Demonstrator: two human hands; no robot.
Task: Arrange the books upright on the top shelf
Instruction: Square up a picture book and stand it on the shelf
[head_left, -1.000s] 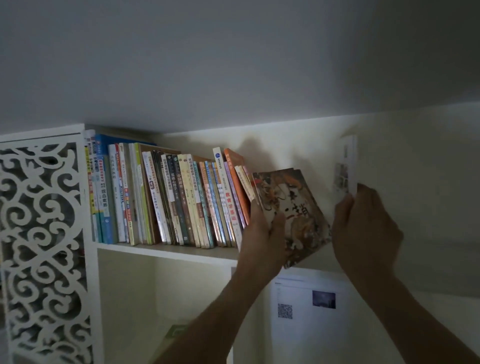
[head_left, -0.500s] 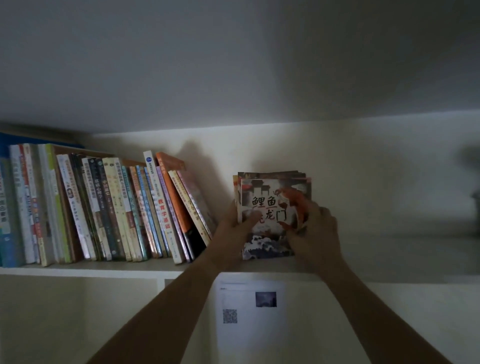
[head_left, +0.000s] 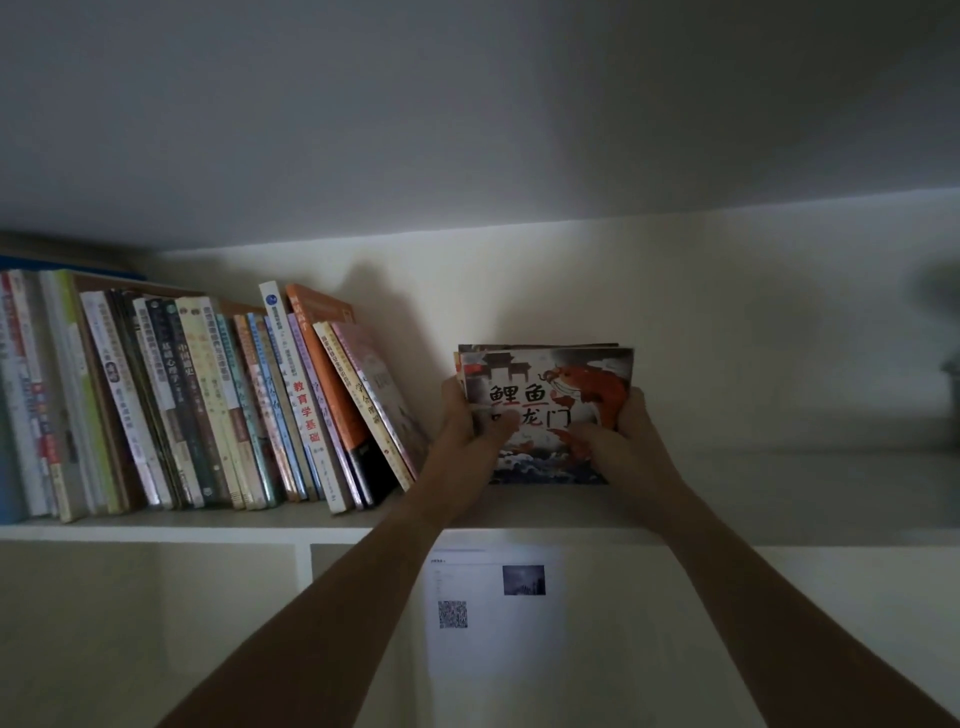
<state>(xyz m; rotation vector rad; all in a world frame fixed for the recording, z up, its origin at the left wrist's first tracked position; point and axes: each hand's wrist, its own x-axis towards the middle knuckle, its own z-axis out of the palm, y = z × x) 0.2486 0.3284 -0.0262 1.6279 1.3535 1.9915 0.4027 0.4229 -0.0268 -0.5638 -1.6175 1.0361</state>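
Note:
A small stack of thin picture books (head_left: 550, 379) stands upright on the top shelf (head_left: 779, 499), its front cover facing me with red and black Chinese characters and an orange fish. My left hand (head_left: 467, 441) grips the stack's left edge, thumb across the cover. My right hand (head_left: 618, 447) grips its right edge and lower cover. To the left, a long row of books (head_left: 208, 405) stands on the same shelf, its last few leaning left. A gap separates the row from the held stack.
The shelf runs bare to the right of the stack, up to a dark blurred object (head_left: 948, 364) at the far right. The ceiling hangs close above. A white sheet with a QR code (head_left: 493, 613) is stuck below the shelf, beside a vertical divider (head_left: 304, 566).
A second ago my hands held books apart, the left one on a tilted book by the row. Now both hands hold one gathered stack upright, cover facing me; the view shifted right.

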